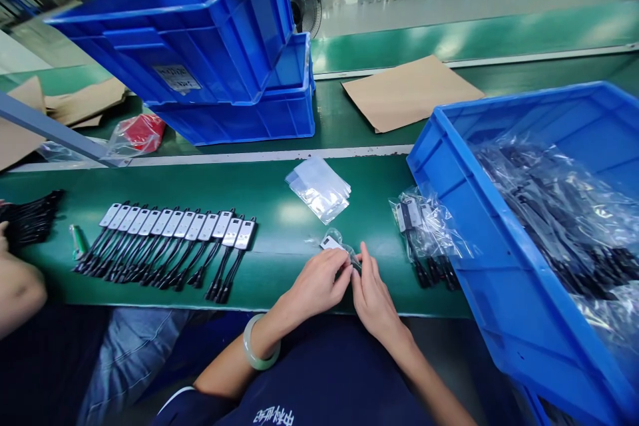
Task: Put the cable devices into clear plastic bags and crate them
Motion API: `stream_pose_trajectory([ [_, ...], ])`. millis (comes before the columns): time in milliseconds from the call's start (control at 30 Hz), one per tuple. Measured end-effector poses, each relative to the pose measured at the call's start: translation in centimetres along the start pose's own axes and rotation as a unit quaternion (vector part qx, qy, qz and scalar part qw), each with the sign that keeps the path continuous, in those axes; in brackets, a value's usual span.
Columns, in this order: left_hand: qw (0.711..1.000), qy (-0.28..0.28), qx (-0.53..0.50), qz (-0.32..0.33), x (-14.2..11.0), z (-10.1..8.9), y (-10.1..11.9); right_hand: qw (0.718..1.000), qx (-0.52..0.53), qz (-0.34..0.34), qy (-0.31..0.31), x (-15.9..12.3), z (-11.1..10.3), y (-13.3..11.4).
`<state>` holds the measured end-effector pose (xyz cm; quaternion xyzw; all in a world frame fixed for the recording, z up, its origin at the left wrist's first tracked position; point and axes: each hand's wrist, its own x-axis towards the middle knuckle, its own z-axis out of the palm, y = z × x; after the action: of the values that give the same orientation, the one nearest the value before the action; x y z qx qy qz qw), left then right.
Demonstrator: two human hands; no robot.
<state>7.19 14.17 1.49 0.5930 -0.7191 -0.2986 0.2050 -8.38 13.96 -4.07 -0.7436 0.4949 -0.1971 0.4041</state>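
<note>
A small cable adapter (330, 241) with a white-grey face and a black cable sits in a clear plastic bag at the near edge of the green bench. My left hand (319, 283) pinches the bagged adapter from the left, thumb and fingers together. My right hand (373, 296) closes its fingertips on it from the right, so the cable end is mostly hidden. Beyond my hands lies a stack of flat clear bags (319, 188). On the left is a row of unbagged adapters (172, 223), cables toward me. Several bagged adapters (424, 226) lie on the right.
A large blue bin (479, 226) at the right holds many bagged adapters. Two stacked blue bins (164, 46) stand at the back left. A cardboard sheet (412, 90) lies behind. At far left, a co-worker's arm (18, 286) is beside black cables (34, 218) and a green object (78, 241).
</note>
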Motion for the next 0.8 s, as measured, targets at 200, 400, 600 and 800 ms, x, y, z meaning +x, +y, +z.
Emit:
stream_pose_trajectory([
  [200,0.998,-0.036,-0.021,0.047,-0.2,-1.3,-0.2,0.998,0.032,-0.009,-0.049,1.0,-0.4,-0.1],
  [400,0.983,-0.094,-0.052,0.147,0.0,-1.3,0.6,0.994,0.058,-0.044,-0.087,1.2,-0.9,0.3],
  [600,0.986,-0.026,-0.081,0.146,0.2,-2.7,-1.1,0.991,-0.044,-0.085,-0.090,1.2,-1.4,0.5],
  [800,0.989,-0.110,-0.041,0.095,3.0,-6.1,-7.3,0.980,-0.120,-0.148,-0.052,1.3,-1.5,1.4],
])
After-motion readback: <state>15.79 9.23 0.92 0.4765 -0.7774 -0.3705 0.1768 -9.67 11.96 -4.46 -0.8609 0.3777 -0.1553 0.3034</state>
